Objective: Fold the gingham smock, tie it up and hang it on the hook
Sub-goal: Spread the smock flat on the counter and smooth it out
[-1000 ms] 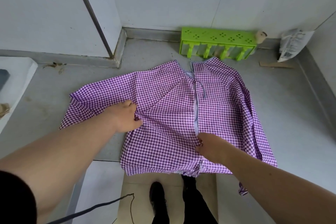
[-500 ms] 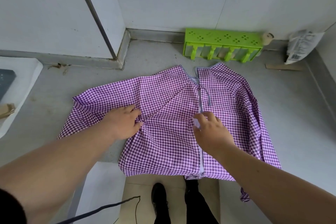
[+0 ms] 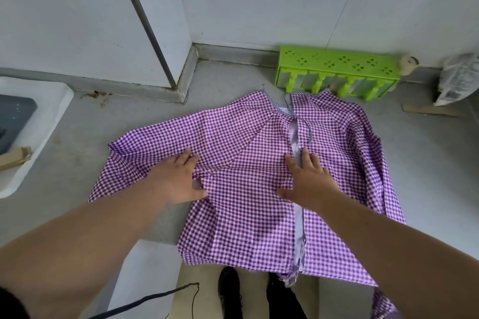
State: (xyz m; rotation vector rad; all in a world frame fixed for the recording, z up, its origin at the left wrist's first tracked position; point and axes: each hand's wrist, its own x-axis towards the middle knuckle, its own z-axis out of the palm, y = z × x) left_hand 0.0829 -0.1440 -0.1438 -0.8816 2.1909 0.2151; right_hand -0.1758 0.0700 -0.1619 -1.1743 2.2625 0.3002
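Purple smock (image 3: 248,189) spread on surface; left hand (image 3: 178,181), right hand (image 3: 308,184) flat, fingers straight, smoothing; next fold sleeve inward.

Purple-and-white gingham smock (image 3: 248,189), spread flat on grey counter, back opening up, neck far; hem overhanging near edge

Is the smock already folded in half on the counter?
No, the smock lies spread flat, and both the left hand and right hand press on it.

gingham smock (image 3: 248,171) spread flat, both hands pressing
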